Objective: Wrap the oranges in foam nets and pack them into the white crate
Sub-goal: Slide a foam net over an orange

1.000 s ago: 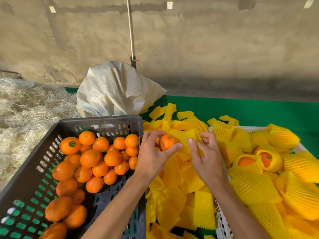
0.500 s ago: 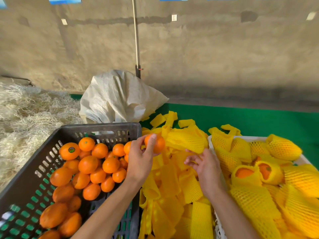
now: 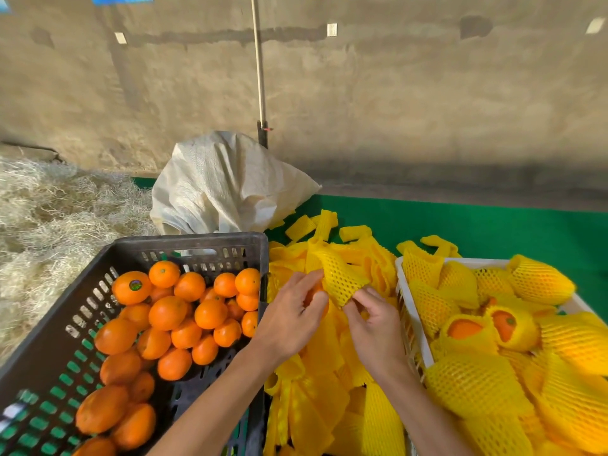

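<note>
Head view: both hands meet over the loose net pile, between the dark crate [image 3: 131, 324] at left and white crate [image 3: 408, 311] at right.
Left hand [image 3: 292, 319]: fingers curled round an orange [image 3: 317, 299].
Right hand [image 3: 375, 324]: fingertips pinching a foam net [image 3: 340, 279], its mouth touching the fruit.
Risk: the narrow mouth may snag, letting the orange slip.

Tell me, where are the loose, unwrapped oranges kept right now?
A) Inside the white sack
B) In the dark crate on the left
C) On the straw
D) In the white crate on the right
B: the bare oranges are piled in the dark crate on the left, while the white crate on the right holds fruit already in yellow foam nets.
</note>
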Available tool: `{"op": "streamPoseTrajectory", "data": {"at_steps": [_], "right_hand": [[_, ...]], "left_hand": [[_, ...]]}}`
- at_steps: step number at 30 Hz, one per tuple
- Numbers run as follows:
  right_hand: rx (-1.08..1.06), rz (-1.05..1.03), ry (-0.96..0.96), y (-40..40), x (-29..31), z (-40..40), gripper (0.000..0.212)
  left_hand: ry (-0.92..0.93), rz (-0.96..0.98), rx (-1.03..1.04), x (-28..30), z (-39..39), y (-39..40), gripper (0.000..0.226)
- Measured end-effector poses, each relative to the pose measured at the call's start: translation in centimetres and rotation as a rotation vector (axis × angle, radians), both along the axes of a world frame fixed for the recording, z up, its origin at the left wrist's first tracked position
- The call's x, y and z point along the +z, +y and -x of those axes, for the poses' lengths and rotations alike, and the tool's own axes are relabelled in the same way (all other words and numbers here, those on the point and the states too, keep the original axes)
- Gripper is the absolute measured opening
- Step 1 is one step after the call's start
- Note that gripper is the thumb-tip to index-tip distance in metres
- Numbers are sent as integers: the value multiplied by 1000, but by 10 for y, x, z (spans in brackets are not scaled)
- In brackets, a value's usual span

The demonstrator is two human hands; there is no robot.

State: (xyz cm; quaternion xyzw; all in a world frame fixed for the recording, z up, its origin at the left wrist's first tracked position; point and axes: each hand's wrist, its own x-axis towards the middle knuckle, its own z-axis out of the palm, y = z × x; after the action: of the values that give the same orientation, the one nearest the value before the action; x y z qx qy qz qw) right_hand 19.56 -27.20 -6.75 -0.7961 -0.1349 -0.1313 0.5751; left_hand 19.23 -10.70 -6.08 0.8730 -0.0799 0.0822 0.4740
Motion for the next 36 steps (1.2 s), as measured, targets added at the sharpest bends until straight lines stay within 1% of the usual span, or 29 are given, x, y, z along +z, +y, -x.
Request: {"op": "streamPoseTrajectory", "data": {"at_steps": [3, 5, 6, 8, 9, 11, 13, 17, 19, 21, 22, 24, 26, 27, 28, 29, 30, 31, 33, 34, 35, 36], "right_hand": [[-79, 93, -98, 3, -2, 4, 24], [-113, 148, -138, 5, -2, 5, 20], [-111, 142, -134, 8, -3, 7, 15], [-88, 76, -58, 16, -5, 11, 12], [-85, 66, 2, 19, -7, 13, 16], [-93, 103, 75, 21, -10, 15, 26], [-62, 96, 101, 19, -12, 13, 25], [10, -131, 175, 7, -5, 4, 36], [-24, -248, 224, 0, -6, -4, 37], [-45, -364, 330, -6, -8, -12, 37], [-42, -383, 377, -8, -9, -15, 32], [0, -300, 444, -9, -8, -14, 14], [27, -185, 540, -6, -13, -9, 37], [18, -173, 591, -4, -15, -7, 38], [-11, -220, 615, -2, -17, -7, 27], [-34, -312, 624, -2, -17, -7, 15], [-62, -411, 623, -2, -18, -8, 13], [-58, -513, 619, -5, -18, -11, 18], [108, -755, 615, -12, -13, -15, 29], [199, -843, 630, -14, -9, -15, 36], [275, -882, 653, -15, -5, -13, 40], [327, -871, 673, -14, -1, -10, 40]], "left_hand": [[-9, 6, -11, 0, 0, -1, 32], [4, -6, -11, 0, 0, 0, 28], [15, -14, -12, 0, 1, 0, 31], [19, -34, -8, -1, 0, 1, 37], [17, -39, -7, 0, 0, 1, 37], [0, -33, -17, 0, 1, 1, 25], [-6, -11, -19, 3, 2, 0, 15], [40, 68, -62, 11, 5, 2, 21], [79, 117, -131, 15, 7, 2, 25], [114, 170, -211, 18, 11, 2, 28], [130, 193, -241, 19, 12, 2, 29], [161, 228, -270, 21, 13, 1, 30], [181, 256, -287, 22, 13, 2, 29], [187, 259, -287, 22, 13, 2, 29], [186, 260, -279, 21, 13, 2, 30], [176, 271, -253, 20, 12, 3, 31], [153, 303, -208, 18, 11, 3, 31], [131, 361, -144, 17, 10, 4, 30], [131, 531, 10, 17, 6, 5, 27], [128, 601, 76, 16, 5, 6, 24], [114, 620, 132, 16, 3, 9, 22], [103, 607, 172, 15, 2, 12, 22]]}}
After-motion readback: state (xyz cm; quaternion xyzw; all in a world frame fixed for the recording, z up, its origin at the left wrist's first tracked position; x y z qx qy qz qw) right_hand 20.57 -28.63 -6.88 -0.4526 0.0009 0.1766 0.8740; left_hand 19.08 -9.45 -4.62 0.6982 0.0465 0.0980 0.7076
